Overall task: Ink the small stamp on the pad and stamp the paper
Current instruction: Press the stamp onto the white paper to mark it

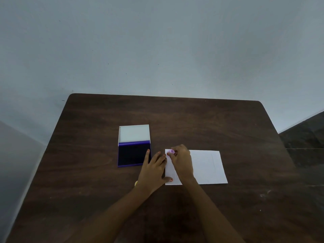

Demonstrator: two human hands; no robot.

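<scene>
The small stamp [171, 151], pale purple, is pinched between the fingertips of the right hand [181, 161] and is held at the far left corner of the paper [206, 167], most probably so that the print falls near that corner. Whether its face already touches the sheet cannot be told. The left hand [154, 170] is laid flat with the fingers spread; its thumb is pressed on the left edge of the paper, apparently to stop the sheet from sliding. The pad [133, 154] is left open just beside the left hand on the dark surface [245, 137], its white lid [134, 133] folded back, so re-inking stays easy.
</scene>
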